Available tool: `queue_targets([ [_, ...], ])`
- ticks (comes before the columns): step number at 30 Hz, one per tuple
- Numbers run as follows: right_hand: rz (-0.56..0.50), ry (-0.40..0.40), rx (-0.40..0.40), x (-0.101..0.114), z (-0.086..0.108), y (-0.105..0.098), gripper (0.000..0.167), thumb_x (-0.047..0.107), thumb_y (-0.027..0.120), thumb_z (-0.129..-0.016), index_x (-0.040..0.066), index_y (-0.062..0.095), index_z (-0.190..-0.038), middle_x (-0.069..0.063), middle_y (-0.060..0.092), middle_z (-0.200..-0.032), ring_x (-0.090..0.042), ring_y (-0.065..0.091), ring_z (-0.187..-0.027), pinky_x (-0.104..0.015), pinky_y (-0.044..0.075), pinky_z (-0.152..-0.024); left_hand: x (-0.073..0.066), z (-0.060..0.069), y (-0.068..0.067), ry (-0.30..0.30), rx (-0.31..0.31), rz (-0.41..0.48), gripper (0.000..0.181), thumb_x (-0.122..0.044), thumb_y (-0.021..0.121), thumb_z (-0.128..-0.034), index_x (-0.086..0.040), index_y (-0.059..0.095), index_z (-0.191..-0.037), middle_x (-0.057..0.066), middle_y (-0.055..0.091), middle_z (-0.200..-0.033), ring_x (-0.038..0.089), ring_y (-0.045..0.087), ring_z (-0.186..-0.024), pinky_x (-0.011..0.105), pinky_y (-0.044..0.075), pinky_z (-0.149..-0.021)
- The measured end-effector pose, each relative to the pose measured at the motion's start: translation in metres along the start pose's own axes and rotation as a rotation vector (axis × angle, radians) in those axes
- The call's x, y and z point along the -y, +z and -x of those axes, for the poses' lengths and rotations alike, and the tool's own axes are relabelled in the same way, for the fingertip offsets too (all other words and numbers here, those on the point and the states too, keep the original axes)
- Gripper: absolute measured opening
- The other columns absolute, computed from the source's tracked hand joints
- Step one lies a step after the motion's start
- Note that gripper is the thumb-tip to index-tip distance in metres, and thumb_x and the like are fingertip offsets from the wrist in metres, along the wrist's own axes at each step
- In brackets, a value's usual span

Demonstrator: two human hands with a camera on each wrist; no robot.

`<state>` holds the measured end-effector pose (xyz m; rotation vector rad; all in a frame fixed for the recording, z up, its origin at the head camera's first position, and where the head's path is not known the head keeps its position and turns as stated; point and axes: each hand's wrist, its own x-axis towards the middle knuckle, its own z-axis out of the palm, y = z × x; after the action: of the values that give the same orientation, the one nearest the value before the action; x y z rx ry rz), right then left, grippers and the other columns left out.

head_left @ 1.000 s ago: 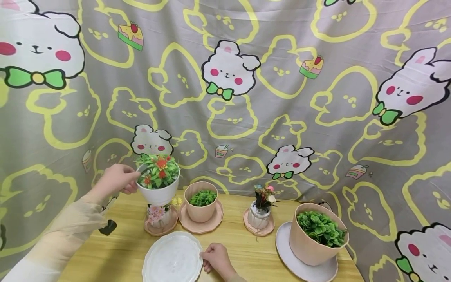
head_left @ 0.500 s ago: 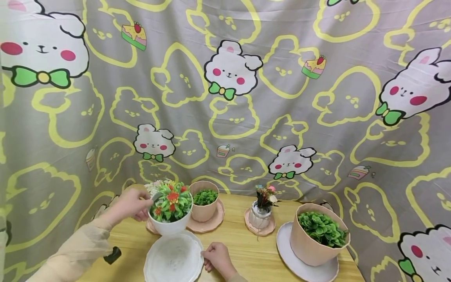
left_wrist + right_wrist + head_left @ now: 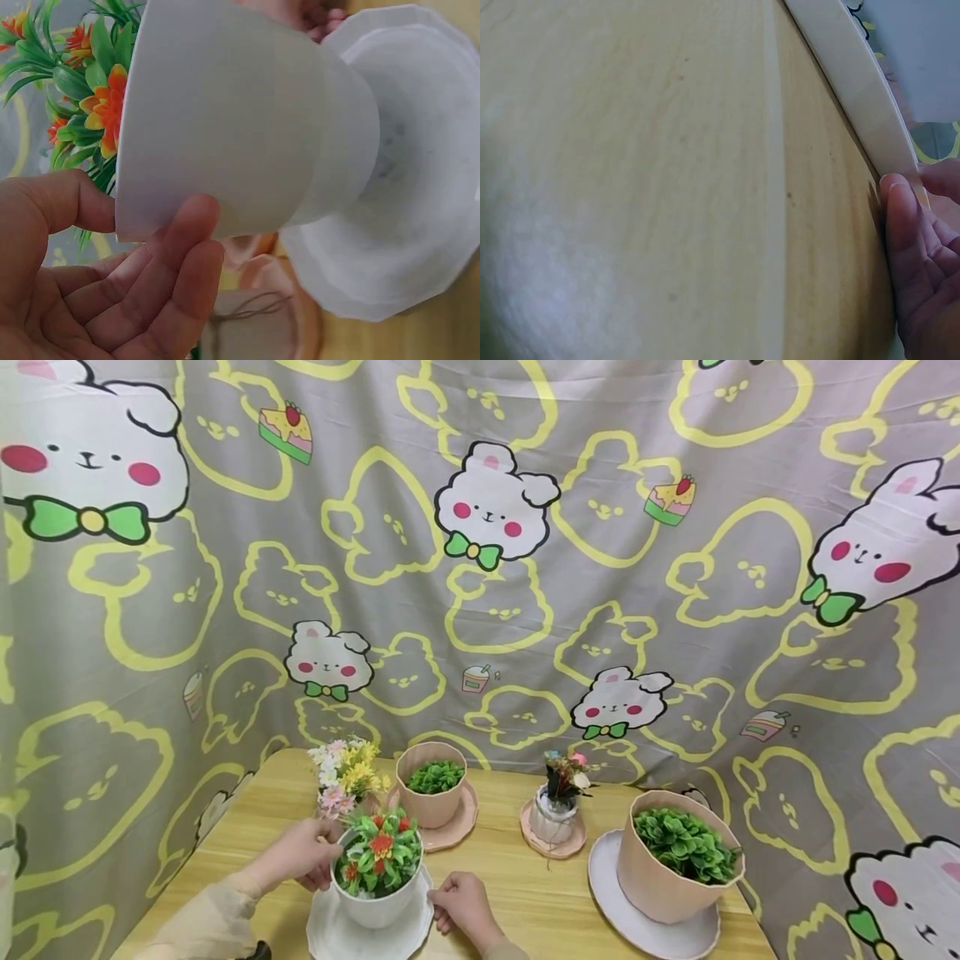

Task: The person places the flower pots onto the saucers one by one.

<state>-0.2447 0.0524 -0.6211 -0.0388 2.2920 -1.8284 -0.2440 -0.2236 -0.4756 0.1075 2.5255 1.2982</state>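
My left hand (image 3: 300,853) pinches the rim of a white flowerpot (image 3: 378,906) between thumb and fingers. Red-orange artificial flowers (image 3: 381,846) with green leaves fill the pot. It stands upright over a white scalloped saucer (image 3: 330,931); in the left wrist view the pot's base (image 3: 352,112) overlaps the saucer (image 3: 427,187), and I cannot tell whether they touch. At the saucer's right edge, my right hand (image 3: 467,906) pinches its rim, thumb and fingertips on either side of the edge (image 3: 870,97) in the right wrist view.
Behind the pot stand a small flower arrangement (image 3: 348,777) and a peach pot (image 3: 431,806) on a pink saucer (image 3: 461,827). A small pot (image 3: 552,818) sits right of them. A large peach pot (image 3: 667,881) on a pale saucer (image 3: 615,906) is at the right. A patterned curtain (image 3: 510,610) hangs behind.
My left hand has brought the flowerpot down and rightward, from above the small flower arrangement to over the white saucer. The right hand has stayed at the saucer's edge.
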Motion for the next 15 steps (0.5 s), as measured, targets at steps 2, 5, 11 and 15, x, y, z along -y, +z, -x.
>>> queue_targets([
  [2,-0.005,-0.006,0.002,0.0,0.0,0.001,0.019,0.008,0.071,-0.083,0.004,0.058,-0.069,0.002,0.056,-0.049,-0.003,0.05,-0.036,-0.023,0.05,-0.037,0.005,0.002,0.004,-0.01,-0.002,0.008,0.007,-0.007,0.057,-0.0864,-0.001,0.055,-0.089,0.008,0.064,-0.058,0.015,0.063,-0.047,0.031,0.057,-0.046],
  [5,0.002,-0.003,0.001,0.002,0.001,0.001,0.019,0.008,0.071,-0.083,0.004,0.058,-0.069,0.002,0.056,-0.049,-0.003,0.05,-0.036,-0.022,0.05,-0.038,0.011,0.005,0.008,-0.021,-0.005,0.027,0.008,-0.007,0.057,-0.0862,0.0,0.055,-0.089,0.009,0.064,-0.058,0.015,0.063,-0.046,0.032,0.056,-0.046],
  [11,0.006,0.007,-0.002,0.004,0.003,0.001,0.019,0.008,0.071,-0.083,0.004,0.058,-0.07,0.002,0.055,-0.049,-0.003,0.05,-0.036,-0.023,0.05,-0.038,0.017,0.007,0.013,-0.037,-0.014,0.044,0.011,-0.008,0.057,-0.0857,0.001,0.058,-0.092,0.009,0.065,-0.058,0.014,0.063,-0.046,0.031,0.057,-0.047],
  [15,0.006,0.003,-0.004,0.004,0.003,0.0,0.019,0.008,0.071,-0.083,0.004,0.058,-0.07,0.001,0.056,-0.05,-0.003,0.05,-0.037,-0.023,0.051,-0.038,0.019,0.007,0.012,-0.037,-0.015,0.053,0.012,-0.009,0.057,-0.0868,0.001,0.057,-0.093,0.009,0.065,-0.06,0.016,0.063,-0.048,0.032,0.057,-0.047],
])
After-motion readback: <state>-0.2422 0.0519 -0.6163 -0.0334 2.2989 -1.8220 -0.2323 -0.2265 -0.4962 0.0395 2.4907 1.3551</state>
